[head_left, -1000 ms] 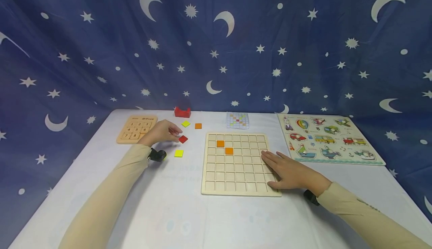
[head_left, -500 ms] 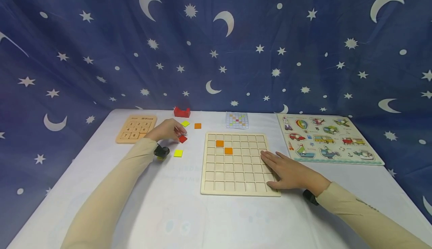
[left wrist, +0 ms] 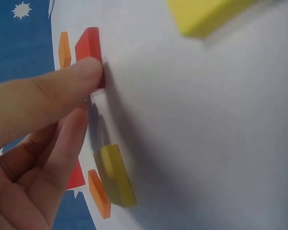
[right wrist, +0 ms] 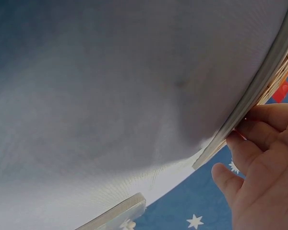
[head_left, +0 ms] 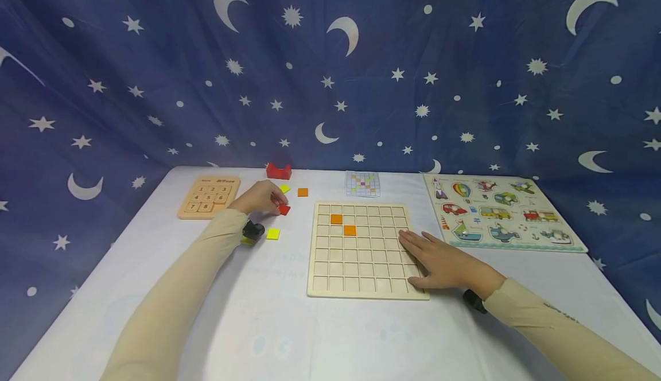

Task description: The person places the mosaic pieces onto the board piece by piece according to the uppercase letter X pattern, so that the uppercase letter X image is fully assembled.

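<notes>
On the desk (head_left: 232, 323), between the numbered board (head_left: 209, 197) at far left and the grid board (head_left: 351, 285), we pinch a red tile (head_left: 284, 210) in our left hand (head_left: 260, 197). Two orange tiles (head_left: 337, 219) sit in the grid board; our right hand (head_left: 443, 263), fingers spread, rests on its right edge.

Red tile (left wrist: 89, 43) partly covered by the left hand (head_left: 260, 197). One yellow tile (left wrist: 206, 14) blurred and cut off by the left wrist view's top edge. Board (head_left: 358, 269) partly hidden under the right hand (head_left: 445, 263). Card (head_left: 362, 184): marks too small to read.
</notes>
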The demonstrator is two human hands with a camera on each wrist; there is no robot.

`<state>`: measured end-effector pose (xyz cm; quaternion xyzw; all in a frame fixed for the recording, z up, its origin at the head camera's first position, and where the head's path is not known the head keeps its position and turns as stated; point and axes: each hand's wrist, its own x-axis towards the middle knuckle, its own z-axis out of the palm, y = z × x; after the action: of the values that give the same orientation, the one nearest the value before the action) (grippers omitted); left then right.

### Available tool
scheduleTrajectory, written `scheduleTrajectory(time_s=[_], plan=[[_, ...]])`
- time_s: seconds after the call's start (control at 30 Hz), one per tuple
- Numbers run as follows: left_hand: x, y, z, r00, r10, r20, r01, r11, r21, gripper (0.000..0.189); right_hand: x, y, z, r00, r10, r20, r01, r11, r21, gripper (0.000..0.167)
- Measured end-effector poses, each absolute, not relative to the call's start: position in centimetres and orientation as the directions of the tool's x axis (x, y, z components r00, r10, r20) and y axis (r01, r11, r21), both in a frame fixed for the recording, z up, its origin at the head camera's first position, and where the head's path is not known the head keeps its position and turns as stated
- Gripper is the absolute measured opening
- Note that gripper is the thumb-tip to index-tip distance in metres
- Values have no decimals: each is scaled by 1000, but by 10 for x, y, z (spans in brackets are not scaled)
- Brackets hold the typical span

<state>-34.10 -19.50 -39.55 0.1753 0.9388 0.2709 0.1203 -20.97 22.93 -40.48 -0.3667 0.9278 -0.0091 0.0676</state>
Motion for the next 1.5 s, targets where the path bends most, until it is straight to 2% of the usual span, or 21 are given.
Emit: scheduleTrajectory(time_s=[0.23,0.5,0.77,0.97,1.2,1.5], plan=[[-341,-190,-395,-924,357,-135,220,787,576,25,-210,230,-405,-718,-690,-96,-687,724,-66,84],[-346,-188,-400,-911,398,-105,253,743,619,24,-210,229,-406,-721,-683,-113,-680,730,-73,84],[-348,-186,-405,-925,357,-131,206,759,618,28,-209,228,-407,-724,-678,-127,-675,734,-68,84],[-346,-188,-403,-908,391,-149,201,720,664,25,-209,228,-407,-723,-679,-128,-678,733,-58,83],[-346,-183,-402,-920,343,-189,156,762,628,29,-209,228,-406,-725,-676,-127,-675,735,-59,84],[-347,-183,-406,-922,339,-186,143,744,653,27,-210,229,-407,-725,-677,-125,-675,735,-63,83]])
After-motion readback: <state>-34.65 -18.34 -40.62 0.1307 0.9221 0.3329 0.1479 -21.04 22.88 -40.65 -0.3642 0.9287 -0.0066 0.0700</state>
